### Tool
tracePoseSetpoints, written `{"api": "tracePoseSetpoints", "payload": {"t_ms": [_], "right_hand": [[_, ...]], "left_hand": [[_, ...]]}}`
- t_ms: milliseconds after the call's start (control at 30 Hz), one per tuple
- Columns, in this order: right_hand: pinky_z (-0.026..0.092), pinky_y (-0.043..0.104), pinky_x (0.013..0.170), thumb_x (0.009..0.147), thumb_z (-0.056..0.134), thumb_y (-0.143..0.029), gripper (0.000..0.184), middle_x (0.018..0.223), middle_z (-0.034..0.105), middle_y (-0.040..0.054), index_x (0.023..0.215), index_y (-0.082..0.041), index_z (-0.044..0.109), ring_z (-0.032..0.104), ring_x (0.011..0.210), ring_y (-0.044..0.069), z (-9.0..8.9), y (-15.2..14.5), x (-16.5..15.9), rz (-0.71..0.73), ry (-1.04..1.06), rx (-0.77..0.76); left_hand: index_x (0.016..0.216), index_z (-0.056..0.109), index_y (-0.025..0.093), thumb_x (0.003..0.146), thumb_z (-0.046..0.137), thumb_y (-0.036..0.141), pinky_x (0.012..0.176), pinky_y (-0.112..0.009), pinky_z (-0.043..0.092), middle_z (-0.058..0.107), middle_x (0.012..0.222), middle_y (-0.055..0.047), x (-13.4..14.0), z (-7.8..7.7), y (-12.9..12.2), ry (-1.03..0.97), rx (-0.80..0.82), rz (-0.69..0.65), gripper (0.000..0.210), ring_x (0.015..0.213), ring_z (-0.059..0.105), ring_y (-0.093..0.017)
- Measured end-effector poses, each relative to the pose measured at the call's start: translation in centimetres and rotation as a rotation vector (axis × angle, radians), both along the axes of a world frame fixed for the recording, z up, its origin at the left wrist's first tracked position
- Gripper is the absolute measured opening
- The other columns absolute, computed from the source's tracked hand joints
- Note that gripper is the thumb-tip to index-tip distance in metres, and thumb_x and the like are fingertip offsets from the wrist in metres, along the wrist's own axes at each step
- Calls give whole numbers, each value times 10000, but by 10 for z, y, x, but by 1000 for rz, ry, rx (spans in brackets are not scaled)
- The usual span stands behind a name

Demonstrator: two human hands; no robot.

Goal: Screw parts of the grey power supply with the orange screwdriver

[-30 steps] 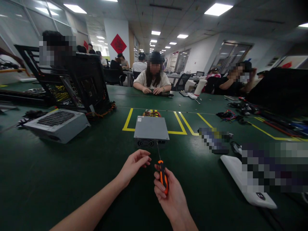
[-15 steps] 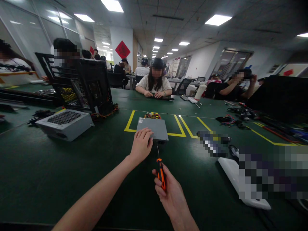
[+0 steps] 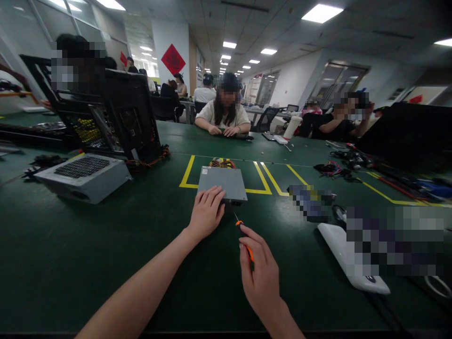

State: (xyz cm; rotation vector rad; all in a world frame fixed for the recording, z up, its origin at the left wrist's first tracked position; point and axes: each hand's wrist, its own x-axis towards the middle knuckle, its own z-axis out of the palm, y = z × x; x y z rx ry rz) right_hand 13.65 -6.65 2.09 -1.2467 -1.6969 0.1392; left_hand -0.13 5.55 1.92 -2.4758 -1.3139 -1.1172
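A flat grey computer power supply [image 3: 226, 180] lies on the green table in front of me, its bundled coloured cables [image 3: 222, 163] behind it. My left hand [image 3: 206, 211] rests on its near left part, fingers over the top and thumb at the near side, holding it. Wrapped in the fingers of my right hand [image 3: 260, 263] is an orange and black screwdriver [image 3: 250, 253]. Its thin shaft points up and left toward the near side of the power supply. Whether the tip touches the casing, I cannot tell.
At left stand another power supply [image 3: 84, 176] and an open black computer case [image 3: 130, 113]. Yellow tape [image 3: 259, 191] marks the table. A white device [image 3: 353, 259] and loose cables [image 3: 332, 172] lie to the right. Across the table sits a person [image 3: 226, 110].
My right hand has turned over, its back now facing up, and shifted right with the screwdriver. My left hand stays on the power supply. The whole view has shifted slightly.
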Motion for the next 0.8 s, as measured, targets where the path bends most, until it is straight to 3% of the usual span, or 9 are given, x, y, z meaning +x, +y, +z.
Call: {"api": "tracePoseSetpoints", "payload": {"t_ms": [167, 267, 400, 467, 600, 667, 800], "right_hand": [[485, 382, 727, 795, 508, -174, 247, 1101, 562, 143, 1029, -215, 575, 560, 925, 236, -1, 6, 6, 64, -424, 60], [481, 368, 704, 797, 491, -140, 317, 1094, 582, 139, 1102, -211, 537, 569, 890, 222, -4, 12, 15, 129, -542, 108], [470, 387, 708, 755, 526, -130, 216, 1094, 602, 142, 950, -193, 595, 576, 902, 232, -4, 21, 29, 244, -535, 156], [465, 386, 714, 730, 570, -172, 172, 1072, 626, 114, 888, -219, 620, 592, 868, 219, -4, 26, 37, 326, -456, 72], [471, 317, 697, 649, 668, -215, 150, 1000, 670, 54, 792, -255, 642, 618, 791, 167, -8, 35, 49, 420, -79, -193], [473, 299, 680, 646, 663, -200, 112, 977, 679, 41, 740, -257, 641, 624, 770, 155, -13, 37, 52, 433, 8, -231], [462, 336, 693, 695, 589, -169, 135, 1005, 664, 56, 780, -254, 648, 619, 792, 177, -17, 39, 54, 405, -200, -99]], "left_hand": [[1207, 454, 182, 843, 425, 204, 1003, -396, 235, 471, 1267, -93, 0, -3, 0, -2, 3, 7, 366, 1204, 375, -223], [1204, 455, 182, 841, 428, 205, 1001, -398, 233, 472, 1265, -94, -1, -3, 0, -8, 5, 5, 365, 1203, 375, -225], [1180, 467, 180, 843, 427, 216, 986, -397, 238, 483, 1250, -91, 1, -2, 1, -22, -5, 13, 340, 1189, 385, -220], [1155, 481, 181, 837, 438, 221, 972, -402, 243, 495, 1233, -92, 3, -3, 1, -38, -10, 31, 323, 1177, 394, -225], [1132, 493, 180, 827, 454, 225, 951, -414, 245, 506, 1213, -102, 7, -4, 3, -48, -18, 59, 311, 1164, 400, -239], [1136, 490, 179, 825, 456, 225, 948, -415, 243, 501, 1216, -107, 8, -5, 4, -44, -21, 59, 316, 1164, 398, -244], [1146, 480, 180, 821, 463, 227, 955, -412, 234, 493, 1224, -105, 8, -6, 5, -38, -19, 60, 329, 1170, 388, -243]]}}
